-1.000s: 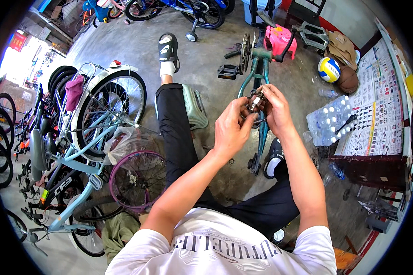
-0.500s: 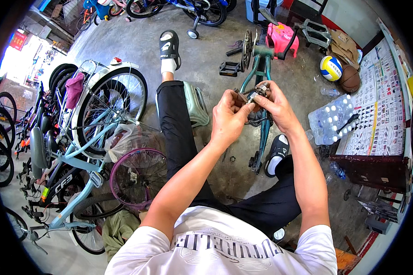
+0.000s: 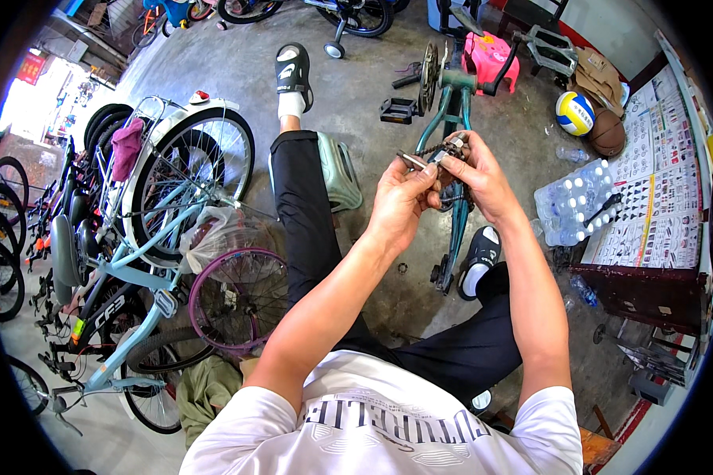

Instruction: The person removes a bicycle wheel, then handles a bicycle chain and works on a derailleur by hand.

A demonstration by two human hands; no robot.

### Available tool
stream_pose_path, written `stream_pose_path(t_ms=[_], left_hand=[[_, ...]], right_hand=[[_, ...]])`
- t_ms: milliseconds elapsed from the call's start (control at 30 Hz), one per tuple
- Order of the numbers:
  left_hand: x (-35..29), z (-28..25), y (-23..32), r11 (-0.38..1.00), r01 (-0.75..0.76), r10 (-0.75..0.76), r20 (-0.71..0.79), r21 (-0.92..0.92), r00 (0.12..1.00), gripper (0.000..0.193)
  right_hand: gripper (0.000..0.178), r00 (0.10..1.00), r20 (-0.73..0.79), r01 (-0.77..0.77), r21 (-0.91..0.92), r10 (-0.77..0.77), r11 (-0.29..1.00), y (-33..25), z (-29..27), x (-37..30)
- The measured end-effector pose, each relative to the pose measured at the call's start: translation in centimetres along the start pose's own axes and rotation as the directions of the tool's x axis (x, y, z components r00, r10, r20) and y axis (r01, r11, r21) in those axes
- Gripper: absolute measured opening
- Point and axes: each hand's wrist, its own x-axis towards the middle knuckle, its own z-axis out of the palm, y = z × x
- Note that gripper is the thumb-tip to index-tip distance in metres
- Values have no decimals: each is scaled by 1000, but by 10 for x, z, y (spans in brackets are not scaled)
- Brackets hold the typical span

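My two hands meet in front of me, above a teal bicycle frame [image 3: 457, 226]. With its fingers closed, my left hand [image 3: 402, 194] pinches a short metal rod [image 3: 413, 160] that juts out past the thumb. Just to the right, my right hand [image 3: 483, 176] grips a dark bicycle chain [image 3: 429, 150] along with a small silvery metal piece at its fingertips. Loops of the chain hang below the fingers. The fingers hide much of the rod and the metal piece. Beyond the hands are the frame's chainring [image 3: 428, 77], a black pedal [image 3: 398, 111] and a crank arm [image 3: 501, 73].
Bicycles crowd the left, with a light-blue one [image 3: 135, 275] nearest and a purple wheel rim [image 3: 199, 294] beside my leg. A green plastic stool [image 3: 339, 170] stands beside my left leg. On the right are bottled water [image 3: 574, 202], balls [image 3: 573, 113] and a pink stool [image 3: 491, 59].
The metal rod now shows clearly beyond my left thumb. My left hand has turned and shifted slightly, and more of the chain is visible between the hands.
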Motion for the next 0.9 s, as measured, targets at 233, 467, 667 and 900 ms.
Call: stream_pose_path(t_ms=[233,467,667,900], left_hand=[[0,-3,-6,815,-316,320,77,486,944,19],[-1,-9,4,-336,-509,590,598,793,543,21],[-9,-5,1,387,-456,512,225,801,829,24],[-10,-24,6,835,507,-483,156,-215,862,39]], right_hand=[[30,999,29,-41,-28,41,999,4,-4,0],[30,999,2,-40,-43,40,998,4,-1,1],[32,999,-31,-38,25,39,999,5,-4,1],[34,999,-2,-37,27,37,999,6,-5,3]])
